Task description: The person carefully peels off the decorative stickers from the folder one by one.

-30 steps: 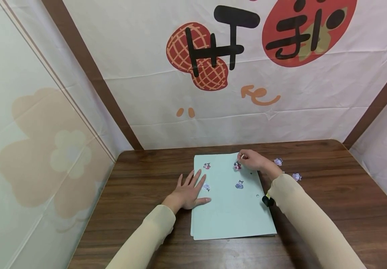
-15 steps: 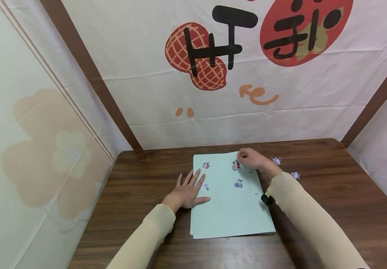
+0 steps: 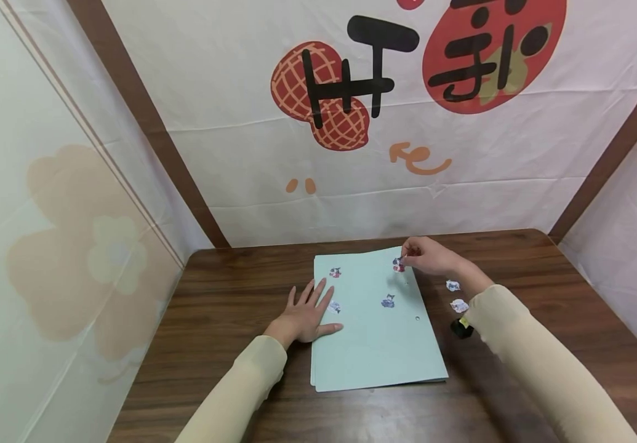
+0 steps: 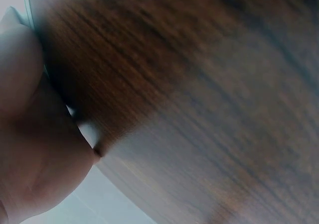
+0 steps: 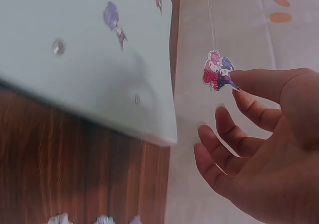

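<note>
My right hand pinches a small cut-out sticker between thumb and index finger above the upper right corner of a pale blue-green sheet stack. In the right wrist view this sticker shows two cartoon figures, one pink and red, one dark purple. The other fingers of that hand are loosely bent. With spread fingers, my left hand rests on the stack's left edge. A pink sticker and a purple sticker lie on the top sheet; a pale sticker is beside the left fingers.
Two more stickers lie on the brown wooden table, right of the stack. A small shiny round spot shows near the sheet's right edge. A printed cloth wall stands behind the table.
My right hand has drawn up and to the right with the pink and purple sticker, whose shadow now falls on the sheet. The left hand stays in place. The head view has shifted slightly.
</note>
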{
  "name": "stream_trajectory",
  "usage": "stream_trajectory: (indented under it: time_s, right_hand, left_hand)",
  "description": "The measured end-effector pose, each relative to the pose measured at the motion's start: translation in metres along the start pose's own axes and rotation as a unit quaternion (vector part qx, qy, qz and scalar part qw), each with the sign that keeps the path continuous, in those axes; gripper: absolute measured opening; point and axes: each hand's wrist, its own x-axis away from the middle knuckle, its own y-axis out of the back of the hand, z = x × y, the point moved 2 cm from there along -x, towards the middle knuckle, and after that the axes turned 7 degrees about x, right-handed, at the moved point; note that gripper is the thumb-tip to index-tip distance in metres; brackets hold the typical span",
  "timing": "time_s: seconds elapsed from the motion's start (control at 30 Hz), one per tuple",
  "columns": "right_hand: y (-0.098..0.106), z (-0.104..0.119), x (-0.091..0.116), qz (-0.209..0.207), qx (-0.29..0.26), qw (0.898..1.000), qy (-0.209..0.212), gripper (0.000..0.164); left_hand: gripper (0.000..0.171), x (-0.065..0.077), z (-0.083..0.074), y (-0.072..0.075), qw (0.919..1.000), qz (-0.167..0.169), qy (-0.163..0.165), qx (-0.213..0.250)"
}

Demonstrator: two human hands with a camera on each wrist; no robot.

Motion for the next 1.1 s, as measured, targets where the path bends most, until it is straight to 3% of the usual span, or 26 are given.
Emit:
stream_trajectory:
  time_s: [0.17, 0.63, 1.1]
  right_hand:
    - [0.009, -0.002, 0.016, 0.001, 0.035, 0.999, 0.013, 0.009]
    - [0.017, -0.008, 0.063, 0.017, 0.05, 0.998, 0.036, 0.013]
    - [0.002, -0.035, 0.109, 0.021, 0.078, 0.997, 0.016, 0.015]
  left_hand:
    - [0.092, -0.003, 0.004, -0.004, 0.9999, -0.002, -0.004, 0.01]
    - [0.093, -0.007, 0.006, -0.009, 1.0, -0.004, 0.001, 0.0]
    - [0.092, -0.007, 0.002, -0.004, 1.0, -0.004, 0.001, 0.003]
